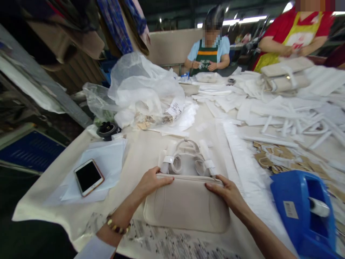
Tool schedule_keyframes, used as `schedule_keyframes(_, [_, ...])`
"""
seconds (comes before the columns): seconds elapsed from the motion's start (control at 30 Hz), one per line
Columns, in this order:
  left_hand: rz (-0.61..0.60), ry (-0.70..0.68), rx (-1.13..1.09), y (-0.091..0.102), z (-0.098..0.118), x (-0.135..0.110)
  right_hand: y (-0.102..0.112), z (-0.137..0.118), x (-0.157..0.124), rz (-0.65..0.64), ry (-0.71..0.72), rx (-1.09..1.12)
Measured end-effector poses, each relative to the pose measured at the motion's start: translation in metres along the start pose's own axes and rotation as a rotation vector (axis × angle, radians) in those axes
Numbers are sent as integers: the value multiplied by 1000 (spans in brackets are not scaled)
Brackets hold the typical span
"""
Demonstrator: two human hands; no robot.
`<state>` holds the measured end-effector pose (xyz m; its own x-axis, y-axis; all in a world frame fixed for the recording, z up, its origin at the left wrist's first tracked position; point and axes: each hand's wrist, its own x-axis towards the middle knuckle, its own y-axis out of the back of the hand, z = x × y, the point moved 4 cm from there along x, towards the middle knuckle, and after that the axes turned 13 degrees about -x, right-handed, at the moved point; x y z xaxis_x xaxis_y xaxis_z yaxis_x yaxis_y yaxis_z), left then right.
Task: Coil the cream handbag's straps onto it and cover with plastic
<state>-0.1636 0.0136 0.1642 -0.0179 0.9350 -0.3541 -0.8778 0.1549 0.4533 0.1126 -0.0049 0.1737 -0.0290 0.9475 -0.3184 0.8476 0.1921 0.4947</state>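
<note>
Lying flat on the table (145,151), close to the near edge and centre of view: bag (185,207). Gripped at the top rim on both sides, with left hand (152,181) clasped over the 10 o'clock corner and right hand (228,192) clasped over the 2 o'clock corner, fingers laid along the seam. Probably light, judging by the flat profile. Seems padded and soft rather than stiff, so likely to sag if lifted by one corner. Smooth skin, perhaps slippery, and easy to mark, being so pale. Best taken at the firm top rim with two hands, or from under the body. Not by the handles (188,158), swaddled in white wrap at 12 o'clock and apt to shed it. Cream all over, oblong with rounded corners, stitched panel lines near each end. Phone (88,177) at 9 o'clock on white sheets, well apart. Blue tape dispenser (304,212) at 3 o'clock, near. Polybags (142,90) at 11 o'clock. White strips (283,118) scattered toward 1 o'clock.
</note>
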Motion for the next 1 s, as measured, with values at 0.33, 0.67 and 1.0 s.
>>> schedule_keyframes(0.33, [100, -16, 167, -5, 36, 6, -13, -16, -30, -3, 148, 172])
schedule_keyframes(0.67, [145, -113, -30, -9, 16, 14, -14, -26, -39, 55, 134, 150])
schedule_keyframes(1.0, [226, -194, 81, -6, 12, 11, -18, -10, -25, 85, 60, 130])
